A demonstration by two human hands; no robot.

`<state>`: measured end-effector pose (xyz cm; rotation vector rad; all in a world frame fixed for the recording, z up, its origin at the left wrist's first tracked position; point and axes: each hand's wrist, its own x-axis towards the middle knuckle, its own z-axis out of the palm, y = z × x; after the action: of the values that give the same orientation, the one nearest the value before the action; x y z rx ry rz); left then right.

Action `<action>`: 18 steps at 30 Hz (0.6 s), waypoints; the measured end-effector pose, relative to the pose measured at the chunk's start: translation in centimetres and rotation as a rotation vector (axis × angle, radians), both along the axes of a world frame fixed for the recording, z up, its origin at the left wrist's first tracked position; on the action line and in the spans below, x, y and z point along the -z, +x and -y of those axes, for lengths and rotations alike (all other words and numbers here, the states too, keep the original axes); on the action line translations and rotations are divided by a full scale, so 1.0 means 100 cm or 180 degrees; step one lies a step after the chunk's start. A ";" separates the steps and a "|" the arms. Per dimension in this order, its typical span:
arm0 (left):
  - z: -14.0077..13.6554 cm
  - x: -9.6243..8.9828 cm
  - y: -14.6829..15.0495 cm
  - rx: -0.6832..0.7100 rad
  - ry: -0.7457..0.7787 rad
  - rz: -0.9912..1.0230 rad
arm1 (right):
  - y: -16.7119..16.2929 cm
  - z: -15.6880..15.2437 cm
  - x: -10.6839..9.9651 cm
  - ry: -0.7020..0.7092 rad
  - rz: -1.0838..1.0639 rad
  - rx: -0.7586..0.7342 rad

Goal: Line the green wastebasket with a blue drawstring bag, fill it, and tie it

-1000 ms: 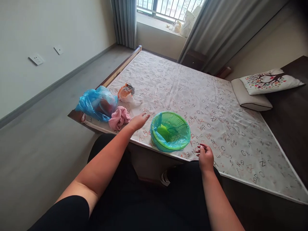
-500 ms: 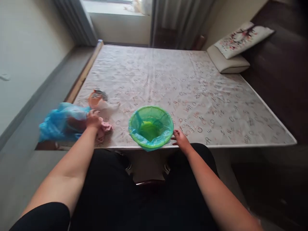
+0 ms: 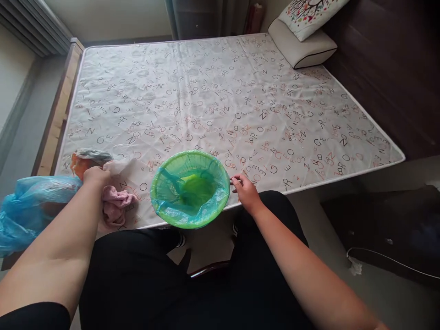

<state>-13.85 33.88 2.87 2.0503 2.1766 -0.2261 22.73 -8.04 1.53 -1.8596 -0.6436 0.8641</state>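
My left hand (image 3: 97,176) is closed at the near edge of a crumpled orange, grey and clear plastic bag (image 3: 90,158); its fingertips are partly hidden. A pink cloth (image 3: 117,201) lies just right of my left wrist, and a filled blue plastic bag (image 3: 30,197) sits left of my forearm. In front of me stands a green mesh bin (image 3: 190,223), lined with a blue-green plastic bag (image 3: 168,208), at the mattress's front edge. My right hand (image 3: 246,193) is beside the bin's right rim, fingers slightly bent and apart, the tips at or very near the rim.
The letter-printed mattress (image 3: 213,101) rests in a bed frame with a wooden side rail (image 3: 57,123). A cushion (image 3: 302,48) and a patterned pillow (image 3: 309,18) lie at the far right. A dark cabinet (image 3: 385,233) with a white cable stands at the lower right.
The view has tilted down and shifted right. My left hand has moved from beside the pink cloth and blue bag to the orange plastic bag. My right hand stays by the bin.
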 end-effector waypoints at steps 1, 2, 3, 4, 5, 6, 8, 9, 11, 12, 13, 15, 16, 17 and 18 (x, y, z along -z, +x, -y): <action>-0.001 -0.002 0.004 -0.0051 0.0001 -0.0010 | 0.000 -0.002 0.001 0.0011 -0.0005 0.0014; -0.001 -0.005 0.009 -0.0098 0.0063 0.0000 | 0.001 -0.003 0.002 0.0020 0.0010 0.0045; 0.002 -0.010 0.014 -0.0125 0.0182 0.0040 | 0.001 -0.004 0.002 0.0035 0.0044 0.0092; 0.007 -0.016 0.017 -0.0137 0.0326 0.0087 | 0.001 -0.005 0.003 0.0060 0.0103 0.0157; 0.014 -0.023 0.020 -0.0135 0.0478 0.0119 | 0.002 -0.005 0.003 0.0096 0.0183 0.0227; 0.025 -0.032 0.022 -0.0124 0.0650 0.0171 | 0.002 -0.005 0.002 0.0140 0.0280 0.0302; 0.056 -0.054 0.021 -0.0091 0.1013 0.0386 | 0.001 -0.003 -0.003 0.0282 0.0466 0.0443; 0.075 -0.068 0.019 -0.0093 0.1257 0.0654 | 0.000 -0.001 -0.008 0.0403 0.0552 0.0476; 0.116 -0.096 0.013 -0.0003 0.1482 0.1264 | -0.004 0.004 -0.025 0.0741 0.0730 0.0419; 0.137 -0.111 0.010 0.0042 0.1556 0.1483 | -0.007 0.006 -0.036 0.0940 0.0824 0.0344; 0.156 -0.125 0.009 0.0041 0.1621 0.1653 | -0.010 0.008 -0.049 0.1139 0.0907 0.0232; 0.189 -0.152 0.014 0.0045 0.1735 0.1868 | -0.020 0.007 -0.076 0.1461 0.0944 -0.0031; 0.203 -0.163 0.021 0.0114 0.1706 0.1915 | -0.025 0.004 -0.089 0.1560 0.0857 -0.0168; 0.216 -0.173 0.031 0.0217 0.1596 0.1987 | -0.031 -0.001 -0.101 0.1621 0.0709 -0.0333; 0.227 -0.180 0.043 0.0361 0.1266 0.2101 | -0.038 -0.008 -0.111 0.1660 0.0518 -0.0526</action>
<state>-9.55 11.16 20.86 2.0225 1.7793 0.8167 18.92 -7.28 12.66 -1.4232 -1.0281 0.5772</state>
